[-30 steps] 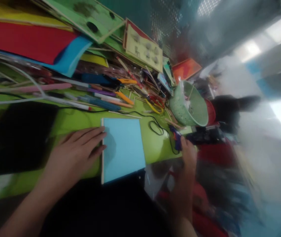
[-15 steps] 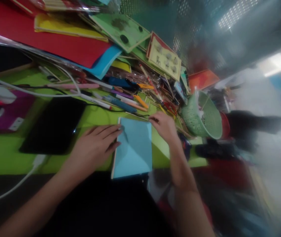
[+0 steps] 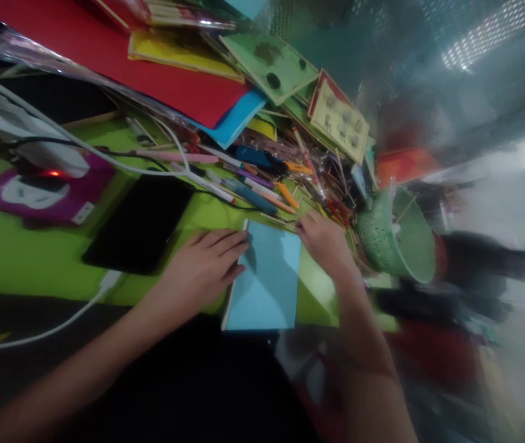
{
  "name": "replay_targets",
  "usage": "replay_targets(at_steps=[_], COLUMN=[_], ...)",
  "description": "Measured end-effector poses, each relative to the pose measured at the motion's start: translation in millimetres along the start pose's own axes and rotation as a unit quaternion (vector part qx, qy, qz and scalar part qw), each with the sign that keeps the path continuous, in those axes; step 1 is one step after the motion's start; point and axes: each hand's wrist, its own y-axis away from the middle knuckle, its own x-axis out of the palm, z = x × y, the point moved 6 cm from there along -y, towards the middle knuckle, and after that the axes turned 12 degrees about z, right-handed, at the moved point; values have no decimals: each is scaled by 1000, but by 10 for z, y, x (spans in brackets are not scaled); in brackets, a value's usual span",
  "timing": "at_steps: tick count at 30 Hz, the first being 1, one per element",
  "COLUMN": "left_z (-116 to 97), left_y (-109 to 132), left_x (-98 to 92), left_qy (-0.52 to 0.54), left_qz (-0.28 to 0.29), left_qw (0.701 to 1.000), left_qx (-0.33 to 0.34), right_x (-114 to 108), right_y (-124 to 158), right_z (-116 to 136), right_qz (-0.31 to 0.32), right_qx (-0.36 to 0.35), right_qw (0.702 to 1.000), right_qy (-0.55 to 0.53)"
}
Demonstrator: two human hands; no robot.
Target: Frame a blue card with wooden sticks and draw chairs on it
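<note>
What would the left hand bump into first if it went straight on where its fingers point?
The light-blue board. The left hand has its fingertips at that board's left edge, so it would probably pass across the blue face; whether touching or just above is unclear.

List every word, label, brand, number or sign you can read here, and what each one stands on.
No text can be read.
Purple box: any print on its white patch is too small and blurred.
Yellow card: small dark figures, too blurred to make out any lettering.
Light blue board: no writing visible.
</note>
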Motion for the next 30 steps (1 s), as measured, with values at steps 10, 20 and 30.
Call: replay_targets(at_steps=[10,20,30], left_z=[-6,10,14], left_y=[-3,7,13], left_x=[-5,13,32], left_qy=[0,22,29], left_qz=[-5,-3,-6], left_qw=[1000,1000,1000], left_qx=[2,-6,-4], right_x=[-1,166,156], right_y=[61,19,-20], right_z=[198,106,157], right_qz=[-11,-49,-36], right_qx=[-27,-35,-47], right_qw=[999,992,995], right_qy=[37,-109,-74])
